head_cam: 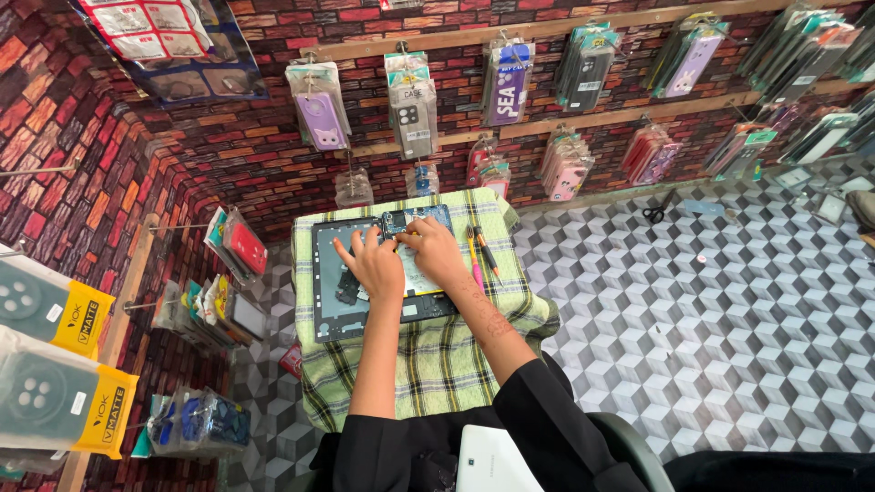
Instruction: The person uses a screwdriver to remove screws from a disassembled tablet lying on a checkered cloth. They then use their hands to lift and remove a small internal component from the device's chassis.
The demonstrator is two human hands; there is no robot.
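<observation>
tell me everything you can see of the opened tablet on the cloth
The opened tablet lies flat, insides up, on the green checked cloth. It is a dark grey rectangular shell with a blue circuit board at its far edge and a pale panel, edged yellow, under the hands. The left hand rests spread on its middle; the right hand presses near the board.

I see soft woven check cloth point(437, 355) over the desk, a matt grey tablet shell point(330, 310) with a glossy blue board point(421, 219), and smooth plastic-handled tools point(481, 253).
</observation>
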